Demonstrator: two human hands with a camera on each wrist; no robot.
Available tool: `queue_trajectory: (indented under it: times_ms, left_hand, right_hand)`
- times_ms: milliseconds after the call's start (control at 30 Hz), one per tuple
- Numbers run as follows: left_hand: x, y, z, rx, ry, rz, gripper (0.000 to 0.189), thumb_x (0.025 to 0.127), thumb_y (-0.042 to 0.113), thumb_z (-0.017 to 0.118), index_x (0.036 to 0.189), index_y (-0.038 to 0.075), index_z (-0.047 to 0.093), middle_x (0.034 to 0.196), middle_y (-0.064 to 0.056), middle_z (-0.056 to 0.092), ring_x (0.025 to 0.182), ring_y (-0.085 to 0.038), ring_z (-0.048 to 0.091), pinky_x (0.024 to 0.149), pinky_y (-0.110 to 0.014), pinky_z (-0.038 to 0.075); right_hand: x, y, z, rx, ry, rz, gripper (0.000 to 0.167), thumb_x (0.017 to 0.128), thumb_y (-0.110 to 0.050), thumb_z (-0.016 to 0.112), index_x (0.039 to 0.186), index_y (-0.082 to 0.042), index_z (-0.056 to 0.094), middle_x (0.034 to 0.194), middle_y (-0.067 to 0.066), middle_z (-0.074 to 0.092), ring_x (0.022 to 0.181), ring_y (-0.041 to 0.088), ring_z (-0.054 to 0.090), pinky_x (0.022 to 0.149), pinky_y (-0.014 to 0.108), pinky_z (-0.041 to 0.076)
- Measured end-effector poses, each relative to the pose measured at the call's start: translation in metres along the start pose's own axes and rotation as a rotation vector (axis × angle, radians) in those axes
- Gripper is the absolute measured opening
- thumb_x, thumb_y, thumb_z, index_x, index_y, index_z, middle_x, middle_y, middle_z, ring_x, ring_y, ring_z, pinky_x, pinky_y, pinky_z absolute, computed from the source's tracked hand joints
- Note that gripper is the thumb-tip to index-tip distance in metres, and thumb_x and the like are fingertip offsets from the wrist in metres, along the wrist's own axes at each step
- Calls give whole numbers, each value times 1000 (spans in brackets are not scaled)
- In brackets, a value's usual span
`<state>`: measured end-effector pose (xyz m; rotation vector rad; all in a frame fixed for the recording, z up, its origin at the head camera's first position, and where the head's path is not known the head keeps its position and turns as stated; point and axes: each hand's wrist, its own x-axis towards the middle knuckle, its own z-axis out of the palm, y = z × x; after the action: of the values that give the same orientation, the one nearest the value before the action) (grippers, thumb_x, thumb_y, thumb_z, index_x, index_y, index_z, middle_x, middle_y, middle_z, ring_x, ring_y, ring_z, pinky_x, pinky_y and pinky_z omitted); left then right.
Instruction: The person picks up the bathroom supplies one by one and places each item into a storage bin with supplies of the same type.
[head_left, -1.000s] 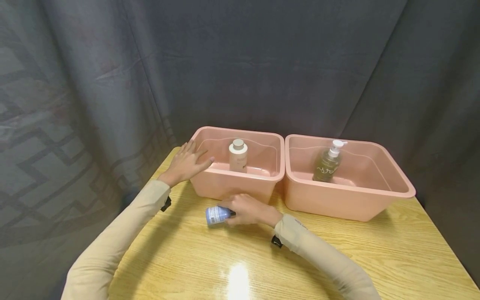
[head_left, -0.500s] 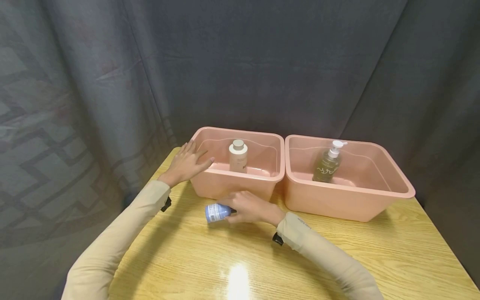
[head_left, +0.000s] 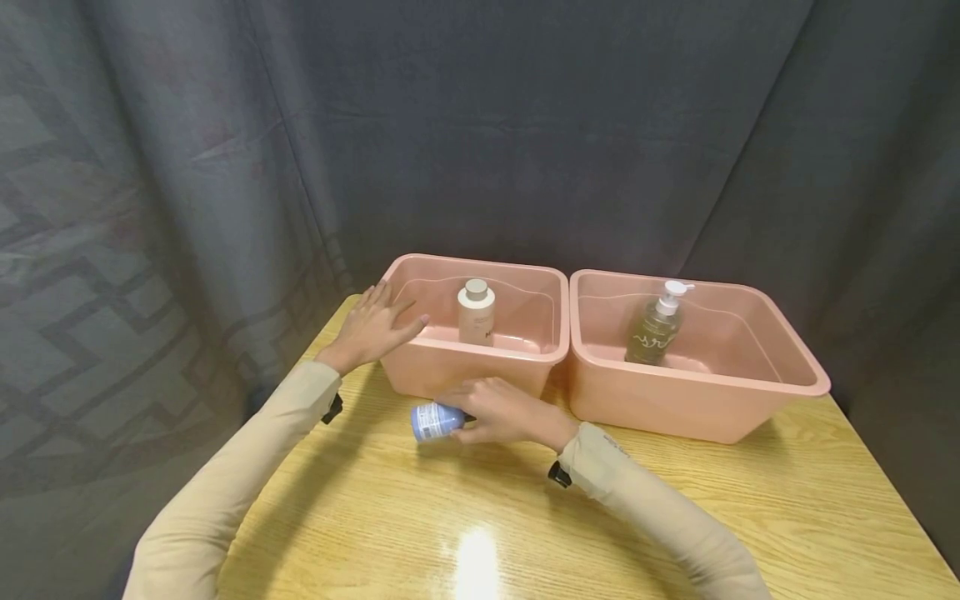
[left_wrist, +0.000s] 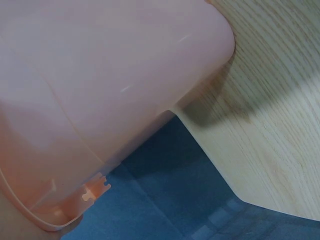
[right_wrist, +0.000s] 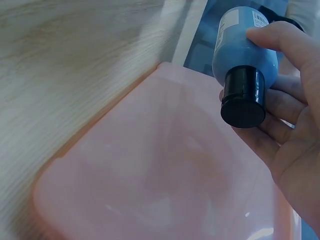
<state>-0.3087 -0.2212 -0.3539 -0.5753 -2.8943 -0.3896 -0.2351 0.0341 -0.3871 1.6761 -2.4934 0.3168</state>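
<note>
My right hand (head_left: 498,412) grips a small blue bottle (head_left: 435,421) with a white label, in front of the left pink bin (head_left: 480,350). In the right wrist view the bottle's black cap (right_wrist: 243,97) points toward the camera, with the thumb (right_wrist: 280,42) on one side and the other fingers behind it. My left hand (head_left: 375,327) rests on the left end of that bin's rim, fingers straight and spread. Inside the left bin stands a white bottle (head_left: 476,317) with a grey cap.
A second pink bin (head_left: 675,400) stands beside the first, rims nearly meeting. In it a greenish pump bottle (head_left: 651,335) with a white pump leans slightly. Both bins stand on a wooden table (head_left: 360,508); a dark curtain (head_left: 480,133) hangs behind.
My right hand and forearm have shifted slightly up in the head view, toward the bin, and the blue bottle has turned a little in the grip. The left hand stays put.
</note>
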Motion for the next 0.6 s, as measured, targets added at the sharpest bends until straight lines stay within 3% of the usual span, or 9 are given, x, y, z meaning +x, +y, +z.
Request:
queue_trajectory:
  times_ms: [333, 600]
  left_hand:
    - [0, 1, 0, -2, 0, -6, 79, 97, 68, 32, 153, 12, 39, 157, -33, 15, 147, -44, 7, 118, -54, 7]
    - [0, 2, 0, -6, -10, -13, 80, 97, 68, 32, 153, 12, 38, 157, -33, 13, 148, -42, 5, 119, -53, 5]
  right_hand:
    - [-2, -3, -7, -32, 4, 10, 54, 88, -30, 72, 136, -7, 60, 123, 4, 67, 98, 13, 64, 81, 28, 54]
    - [-3, -4, -13, -23, 14, 2, 51, 89, -27, 72, 133, -6, 61, 126, 5, 66, 106, 18, 65, 89, 31, 53]
